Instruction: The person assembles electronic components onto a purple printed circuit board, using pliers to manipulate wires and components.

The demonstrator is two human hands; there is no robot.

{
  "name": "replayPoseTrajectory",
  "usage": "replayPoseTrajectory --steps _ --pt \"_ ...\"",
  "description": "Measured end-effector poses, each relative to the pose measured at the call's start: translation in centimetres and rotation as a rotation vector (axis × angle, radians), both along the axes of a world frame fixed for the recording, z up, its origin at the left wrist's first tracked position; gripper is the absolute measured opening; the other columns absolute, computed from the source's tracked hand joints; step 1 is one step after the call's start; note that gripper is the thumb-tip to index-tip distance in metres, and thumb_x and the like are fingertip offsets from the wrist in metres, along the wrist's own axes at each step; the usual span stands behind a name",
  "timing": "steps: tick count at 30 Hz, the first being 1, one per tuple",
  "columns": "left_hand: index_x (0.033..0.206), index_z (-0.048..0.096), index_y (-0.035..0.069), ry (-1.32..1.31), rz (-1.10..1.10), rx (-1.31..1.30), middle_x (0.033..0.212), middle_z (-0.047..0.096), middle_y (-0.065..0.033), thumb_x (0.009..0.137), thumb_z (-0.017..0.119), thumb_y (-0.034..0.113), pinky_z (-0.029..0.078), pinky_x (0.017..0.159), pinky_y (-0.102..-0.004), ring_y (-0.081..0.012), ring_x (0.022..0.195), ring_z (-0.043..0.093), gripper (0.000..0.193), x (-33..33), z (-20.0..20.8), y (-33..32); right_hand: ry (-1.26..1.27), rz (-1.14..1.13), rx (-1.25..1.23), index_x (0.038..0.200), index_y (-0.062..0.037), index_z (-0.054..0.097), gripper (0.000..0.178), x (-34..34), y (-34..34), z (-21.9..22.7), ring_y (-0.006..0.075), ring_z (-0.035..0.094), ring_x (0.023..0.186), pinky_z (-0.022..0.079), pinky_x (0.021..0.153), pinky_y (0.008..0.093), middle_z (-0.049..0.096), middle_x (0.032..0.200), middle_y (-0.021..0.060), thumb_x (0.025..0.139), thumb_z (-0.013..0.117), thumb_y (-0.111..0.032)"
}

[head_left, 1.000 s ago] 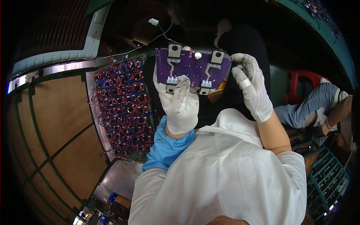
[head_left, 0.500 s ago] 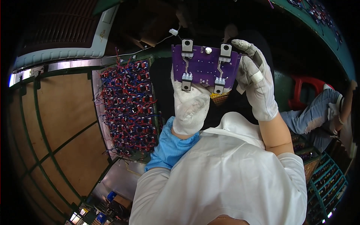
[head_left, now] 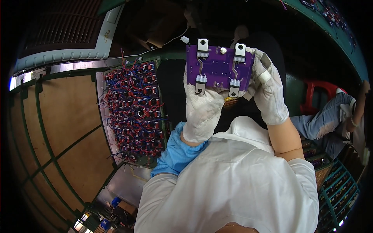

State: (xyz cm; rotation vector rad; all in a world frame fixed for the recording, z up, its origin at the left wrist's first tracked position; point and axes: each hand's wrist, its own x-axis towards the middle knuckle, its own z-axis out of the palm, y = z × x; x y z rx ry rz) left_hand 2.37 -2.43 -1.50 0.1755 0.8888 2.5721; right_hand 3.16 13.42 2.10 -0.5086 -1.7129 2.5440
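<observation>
A purple circuit board (head_left: 218, 68) is held up in front of me, its soldered side facing me. Four-cornered metal tabs with black-rimmed holes stick out past its top and bottom edges, and a white cable connector (head_left: 185, 39) on a thin wire hangs by its upper left corner. In a white glove, my left hand (head_left: 202, 110) grips the board from the lower left, its fingers hidden behind. My right hand (head_left: 269, 87), also gloved, closes on the right edge, with some fingertips behind the board.
To the left, a tray packed with small wired assemblies (head_left: 134, 110) stands beside a green metal frame with brown panels (head_left: 70, 132). A louvred appliance (head_left: 62, 31) is at upper left. At right sit a red chair (head_left: 311, 97) and another person's leg (head_left: 324, 116).
The board and my left hand have shifted slightly to the right. My right hand's fingers, raised beside the board before, now close around its right edge.
</observation>
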Motion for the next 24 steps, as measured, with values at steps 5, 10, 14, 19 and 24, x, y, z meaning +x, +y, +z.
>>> replayPoseTrajectory --steps 5,10,14,19,24 --pt "0.139 0.023 0.014 0.032 0.0 -0.045 0.129 0.04 -0.0162 0.08 0.056 -0.007 0.04 0.1 -0.0464 -0.029 0.117 0.046 0.071 0.3 -0.5 -0.2 -0.036 -0.048 0.028 0.11 -0.0043 0.055 0.039 -0.5 -0.1 -1.3 0.0023 0.047 0.062 0.039 0.056 0.0163 0.055 0.077 -0.0027 0.09 0.051 -0.037" --pt "0.138 0.024 0.014 -0.03 -0.007 0.029 0.129 0.04 -0.017 0.085 0.056 0.001 0.043 0.097 -0.048 -0.0328 0.115 0.048 0.064 0.1 0.3 0.5 -0.087 0.044 -0.029 0.117 -0.0054 0.052 0.037 -0.3 1.0 -2.0 0.0052 0.058 0.082 0.046 0.065 0.017 0.059 0.093 0.0005 0.091 0.051 -0.032" --pt "0.137 0.026 0.012 -0.378 -0.171 0.165 0.127 0.041 -0.0188 0.086 0.057 0.006 0.047 0.093 -0.0495 -0.0352 0.111 0.051 0.059 -1.2 1.6 1.0 -0.114 -0.064 -0.056 0.116 -0.0047 0.051 0.036 -0.6 0.9 -2.8 0.0057 0.059 0.082 0.047 0.065 0.0182 0.059 0.092 0.0016 0.092 0.051 -0.031" --pt "0.137 0.022 0.009 -0.052 -0.096 -0.059 0.123 0.044 -0.0203 0.085 0.059 0.006 0.05 0.09 -0.0459 -0.0351 0.107 0.054 0.063 -0.9 2.7 1.6 -0.121 -0.042 -0.069 0.115 -0.0045 0.052 0.035 -0.7 0.8 -2.7 0.0068 0.06 0.076 0.048 0.056 0.0184 0.06 0.091 0.0025 0.093 0.049 -0.031" --pt "0.137 0.018 0.008 -0.19 -0.131 -0.04 0.119 0.046 -0.0204 0.081 0.066 0.012 0.052 0.088 -0.0433 -0.0338 0.103 0.056 0.073 -0.7 1.8 1.2 -0.082 -0.024 -0.078 0.114 -0.0038 0.052 0.036 -0.5 1.0 -2.9 0.0061 0.056 0.056 0.042 0.041 0.0179 0.06 0.082 0.002 0.093 0.048 -0.033"
